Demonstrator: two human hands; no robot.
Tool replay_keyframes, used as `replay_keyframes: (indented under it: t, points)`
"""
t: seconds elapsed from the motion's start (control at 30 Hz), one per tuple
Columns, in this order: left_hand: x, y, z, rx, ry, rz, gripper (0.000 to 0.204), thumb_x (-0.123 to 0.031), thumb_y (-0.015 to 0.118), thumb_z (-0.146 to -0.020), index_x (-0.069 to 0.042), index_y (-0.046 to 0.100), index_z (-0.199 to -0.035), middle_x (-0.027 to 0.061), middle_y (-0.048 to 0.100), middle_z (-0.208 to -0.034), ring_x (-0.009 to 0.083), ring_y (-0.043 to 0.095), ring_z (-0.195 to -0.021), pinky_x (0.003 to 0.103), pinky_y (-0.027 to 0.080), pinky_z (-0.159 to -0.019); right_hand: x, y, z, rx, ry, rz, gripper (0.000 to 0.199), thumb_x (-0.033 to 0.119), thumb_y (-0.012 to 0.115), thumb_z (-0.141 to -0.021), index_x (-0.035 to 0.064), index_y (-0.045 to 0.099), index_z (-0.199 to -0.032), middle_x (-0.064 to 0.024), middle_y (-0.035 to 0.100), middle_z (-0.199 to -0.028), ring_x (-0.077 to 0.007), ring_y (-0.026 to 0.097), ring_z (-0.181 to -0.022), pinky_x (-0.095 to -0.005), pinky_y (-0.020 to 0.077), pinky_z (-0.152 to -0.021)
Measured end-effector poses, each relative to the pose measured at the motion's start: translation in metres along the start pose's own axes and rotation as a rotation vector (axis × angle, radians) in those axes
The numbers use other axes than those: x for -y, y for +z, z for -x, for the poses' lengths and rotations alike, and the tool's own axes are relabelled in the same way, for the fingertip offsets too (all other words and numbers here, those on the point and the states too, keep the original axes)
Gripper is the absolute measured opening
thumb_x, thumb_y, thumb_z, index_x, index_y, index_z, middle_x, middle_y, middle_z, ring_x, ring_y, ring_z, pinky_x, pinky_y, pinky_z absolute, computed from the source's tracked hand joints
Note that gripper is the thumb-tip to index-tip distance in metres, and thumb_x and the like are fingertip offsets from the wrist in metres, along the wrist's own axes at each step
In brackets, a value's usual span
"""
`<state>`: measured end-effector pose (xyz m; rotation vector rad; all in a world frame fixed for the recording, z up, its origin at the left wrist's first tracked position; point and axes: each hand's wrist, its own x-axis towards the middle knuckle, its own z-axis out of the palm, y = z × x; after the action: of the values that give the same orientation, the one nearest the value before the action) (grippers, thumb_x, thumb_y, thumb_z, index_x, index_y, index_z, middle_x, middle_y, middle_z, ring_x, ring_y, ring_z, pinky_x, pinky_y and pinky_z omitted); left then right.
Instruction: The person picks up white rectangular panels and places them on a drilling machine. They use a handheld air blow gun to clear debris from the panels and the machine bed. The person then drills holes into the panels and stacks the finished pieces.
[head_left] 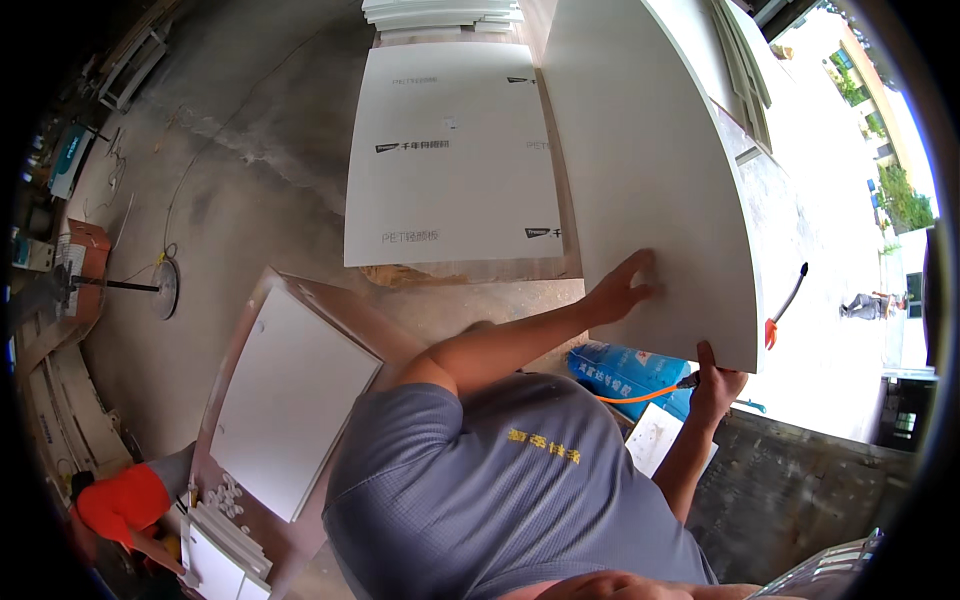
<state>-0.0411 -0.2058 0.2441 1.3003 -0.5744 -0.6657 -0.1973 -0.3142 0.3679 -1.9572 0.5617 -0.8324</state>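
Grey shirt [490, 490] foremost, panel [665, 180] held right of a printed board [450, 190], its lower edge grasped by the right hand [720, 384] — orange hose [638, 399] led there — left hand [622, 290] loosely opened before the panel's face, contact not discernible.

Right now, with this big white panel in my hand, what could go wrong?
The white panel might slip: the right hand grips only its near edge, and the left hand, blurred at its face, isn't gripping an edge. The orange hose, running across the blue package toward the right hand, might snag if the panel shifts.
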Motion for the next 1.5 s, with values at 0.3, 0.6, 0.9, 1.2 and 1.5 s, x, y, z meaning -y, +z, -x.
replay_keyframes:
  t: [0.3, 0.6, 0.9, 1.2, 1.5]
  points:
    - [0.291, -0.063, 0.023, 0.411, -0.492, -0.521, 0.052, -0.039, 0.049, -0.094, 0.0, 0.055, -0.127, 0.0206, 0.043, -0.142, 0.0298, 0.046, -0.128, 0.038, 0.039, -0.102, -0.041, -0.087, 0.057, -0.125, 0.172, -0.095, 0.039, 0.0, 0.07, -0.075, -0.0014, 0.059, -0.112, -0.0037, 0.06, -0.097, -0.0128, 0.057, -0.083, -0.0258, 0.0465, -0.073]
    - [0.305, -0.039, -0.028, -0.143, -1.085, 0.666, 0.078, -0.063, 0.032, -0.093, -0.004, 0.035, -0.143, 0.0181, 0.046, -0.14, 0.0355, 0.048, -0.125, 0.048, 0.037, -0.102, 0.043, -0.114, 0.203, -0.685, 0.334, 0.155, 0.047, 0.0, 0.062, -0.067, -0.003, 0.055, -0.113, -0.0051, 0.058, -0.099, -0.0162, 0.057, -0.088, -0.0296, 0.0466, -0.08]
    - [0.312, -0.012, -0.014, -0.198, -0.868, 0.797, 0.07, -0.067, 0.028, -0.092, -0.011, 0.046, -0.131, 0.0078, 0.052, -0.122, 0.0271, 0.049, -0.114, 0.046, 0.041, -0.098, 0.118, -0.114, 0.357, -0.994, 0.296, 0.468, 0.03, 0.019, 0.076, -0.073, 0.0077, 0.049, -0.079, -0.0038, 0.055, -0.073, -0.0141, 0.054, -0.067, -0.0283, 0.0461, -0.061]
    - [0.272, -0.019, 0.021, -0.024, -0.889, 0.031, 0.064, -0.064, 0.033, -0.092, -0.01, 0.048, -0.124, 0.0073, 0.054, -0.115, 0.0251, 0.049, -0.106, 0.043, 0.041, -0.092, 0.097, -0.131, 0.496, -1.23, 0.264, 0.289, 0.032, 0.013, 0.076, -0.077, 0.0081, 0.049, -0.092, -0.0076, 0.061, -0.075, -0.02, 0.064, -0.071, -0.034, 0.0552, -0.063]
    - [0.092, 0.171, 0.056, 0.571, -0.081, -0.605, 0.058, -0.06, 0.038, -0.093, -0.009, 0.051, -0.118, 0.0069, 0.055, -0.107, 0.0231, 0.049, -0.099, 0.041, 0.042, -0.087, 0.207, -0.205, 0.614, -1.094, 0.354, 0.379, 0.031, 0.002, 0.077, -0.07, 0.0021, 0.065, -0.098, -0.0093, 0.069, -0.1, -0.0179, 0.066, -0.086, -0.0296, 0.0512, -0.078]
